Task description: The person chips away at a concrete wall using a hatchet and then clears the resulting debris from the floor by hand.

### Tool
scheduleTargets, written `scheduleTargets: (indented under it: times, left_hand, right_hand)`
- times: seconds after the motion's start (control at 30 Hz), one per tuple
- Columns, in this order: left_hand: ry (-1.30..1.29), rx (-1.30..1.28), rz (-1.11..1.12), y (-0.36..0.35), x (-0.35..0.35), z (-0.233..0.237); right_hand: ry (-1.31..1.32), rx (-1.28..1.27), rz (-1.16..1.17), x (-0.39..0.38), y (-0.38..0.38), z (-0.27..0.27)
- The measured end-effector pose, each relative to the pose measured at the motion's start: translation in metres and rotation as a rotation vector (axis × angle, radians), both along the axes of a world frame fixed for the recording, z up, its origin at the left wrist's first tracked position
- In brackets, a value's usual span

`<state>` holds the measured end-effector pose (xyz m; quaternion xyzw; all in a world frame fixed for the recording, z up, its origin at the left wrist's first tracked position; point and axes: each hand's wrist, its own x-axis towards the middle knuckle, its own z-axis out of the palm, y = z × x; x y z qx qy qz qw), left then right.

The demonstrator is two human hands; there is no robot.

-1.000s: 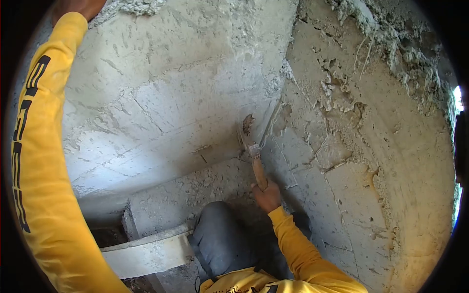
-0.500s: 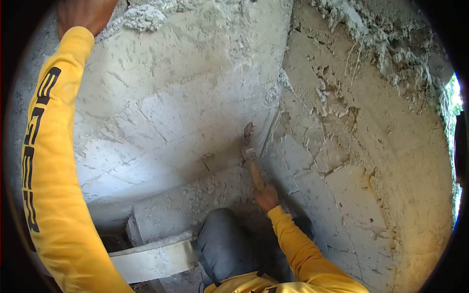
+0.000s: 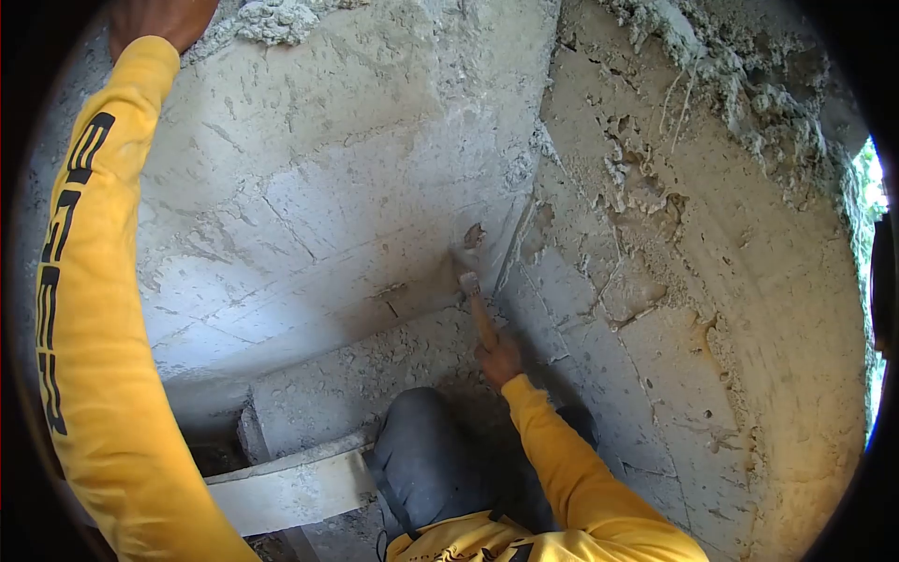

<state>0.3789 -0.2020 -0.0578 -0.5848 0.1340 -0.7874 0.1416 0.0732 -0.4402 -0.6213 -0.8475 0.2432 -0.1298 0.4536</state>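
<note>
My right hand point(image 3: 498, 360) is wrapped round the wooden handle of a small tool point(image 3: 481, 314), which looks like a brush or hammer. The tool's head sits against the concrete wall point(image 3: 328, 206) low in the corner, just below a dark hole point(image 3: 475, 236). At the top left, my left hand point(image 3: 164, 21) reaches up against the rough upper part of the wall. Its fingers are cut off by the frame's edge, so what it touches or holds is hidden.
On the right stands a second concrete wall point(image 3: 655, 328) with chipped patches. Rough mortar point(image 3: 740, 94) clings along its top. A pale board point(image 3: 290, 496) lies at the lower left beside my bent knee point(image 3: 421, 459). Daylight shows at the far right edge.
My right hand and the tool have shifted slightly left and up, the tool's head moving nearer the dark hole. My left hand has moved slightly up in the view.
</note>
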Motion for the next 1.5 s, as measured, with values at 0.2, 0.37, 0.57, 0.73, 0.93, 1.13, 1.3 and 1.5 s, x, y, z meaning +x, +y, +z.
scheduleTargets:
  times: [0.2, 0.37, 0.57, 0.73, 0.93, 1.13, 1.3, 1.5]
  left_hand:
    - [0.028, 0.022, -0.053, -0.003, -0.005, 0.003]
    - [0.056, 0.044, -0.058, 0.004, 0.0, 0.004]
    - [0.058, -0.015, -0.028, -0.005, -0.01, 0.0]
    - [0.1, -0.024, -0.042, -0.004, -0.009, 0.001]
    - [0.081, -0.033, 0.024, -0.008, -0.017, -0.003]
    - [0.118, -0.035, 0.021, -0.007, -0.016, -0.003]
    - [0.197, -0.04, -0.101, -0.015, -0.031, 0.001]
    - [0.209, -0.058, -0.004, -0.017, -0.038, -0.002]
  right_hand:
    - [0.095, 0.187, 0.011, -0.024, 0.004, 0.062]
    - [-0.589, -0.092, 0.074, -0.032, 0.013, 0.14]
    - [-0.342, -0.115, 0.023, -0.006, 0.009, 0.039]
    - [-0.045, 0.077, 0.023, -0.01, 0.008, 0.037]
    - [-0.489, 0.026, 0.062, -0.031, 0.015, 0.154]
    - [-0.82, -0.097, 0.037, -0.007, 0.01, 0.09]
    - [-0.001, 0.025, 0.004, -0.003, 0.01, 0.039]
    - [-0.129, 0.159, -0.012, -0.026, 0.01, 0.114]
